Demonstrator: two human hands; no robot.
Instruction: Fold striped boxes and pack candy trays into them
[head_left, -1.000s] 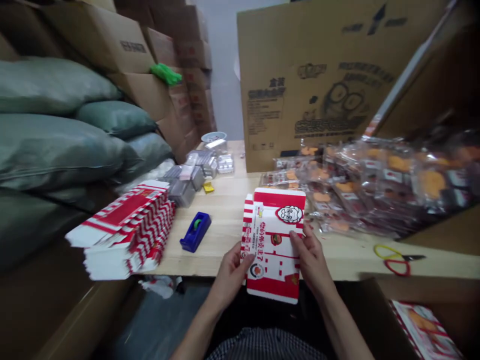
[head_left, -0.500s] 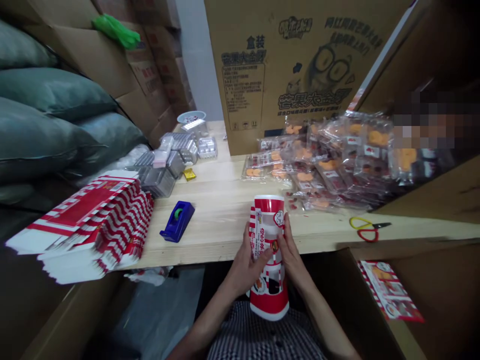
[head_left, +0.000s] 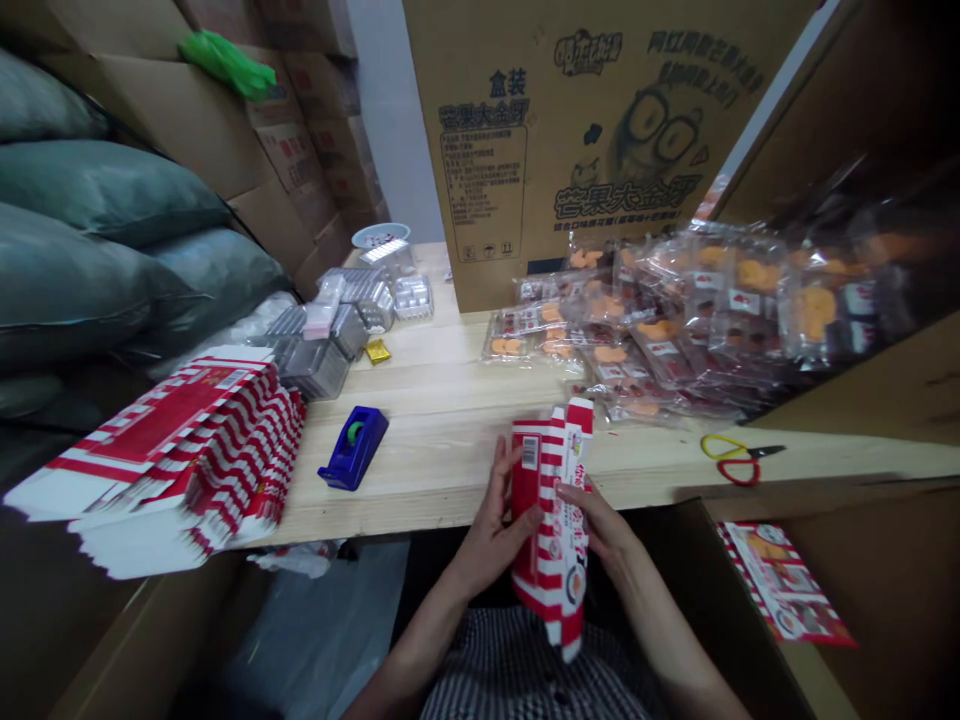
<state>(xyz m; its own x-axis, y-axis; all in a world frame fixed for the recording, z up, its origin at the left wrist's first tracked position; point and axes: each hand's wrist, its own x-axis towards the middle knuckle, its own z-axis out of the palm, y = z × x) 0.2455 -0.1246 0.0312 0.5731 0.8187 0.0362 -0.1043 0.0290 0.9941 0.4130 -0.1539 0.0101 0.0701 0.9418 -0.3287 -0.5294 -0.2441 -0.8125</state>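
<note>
A red-and-white striped carton (head_left: 551, 520) stands on end between my hands at the table's front edge, over my lap. Its barcode panel faces left and its side folds show toward me. My left hand (head_left: 491, 525) is closed round the left panel, thumb across the front. From the right, my right hand (head_left: 604, 520) grips the other edge, with fingers on the striped side. Closest on the table to the left is a blue tape dispenser (head_left: 354, 448) with a green roll. To the right lie scissors (head_left: 739, 460) with one yellow and one red handle.
Flattened striped cartons (head_left: 187, 440) are stacked at the left edge. Clear plastic trays (head_left: 322, 350) and a small yellow packet (head_left: 377, 351) lie behind. Bagged orange items (head_left: 660, 330) heap up before a large cardboard box (head_left: 585, 130). An open box (head_left: 885, 570) at right holds another carton.
The carton has turned between my hands and been squared up from a rounded bend. Its windowed front has swung away, and the barcode panel now shows.
</note>
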